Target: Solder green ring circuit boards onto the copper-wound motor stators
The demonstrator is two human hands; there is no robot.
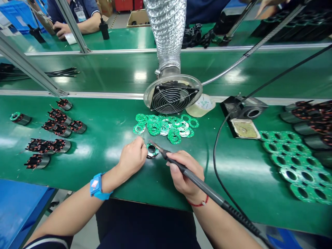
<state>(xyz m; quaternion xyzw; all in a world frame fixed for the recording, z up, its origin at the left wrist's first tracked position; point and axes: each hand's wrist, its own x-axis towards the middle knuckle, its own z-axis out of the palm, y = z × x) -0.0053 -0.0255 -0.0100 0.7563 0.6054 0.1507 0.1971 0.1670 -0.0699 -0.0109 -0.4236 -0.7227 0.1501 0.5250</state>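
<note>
A small motor stator topped with a green ring circuit board (151,150) stands on the green bench (109,162). My left hand (133,157) is closed beside it, fingertips pinched at its left edge, possibly on a thin wire I cannot make out. A blue wrist strap (97,187) circles that wrist. My right hand (185,174) grips a black soldering iron (186,171) like a pen. Its tip touches the board's right side.
A loose pile of green ring boards (166,125) lies under a fume fan (172,98) on a foil duct. Wound stators (58,126) sit left, more boards (293,157) and stators right. A solder stand with sponge (243,119) is right of centre. Another person's hand (62,29) works at the far bench.
</note>
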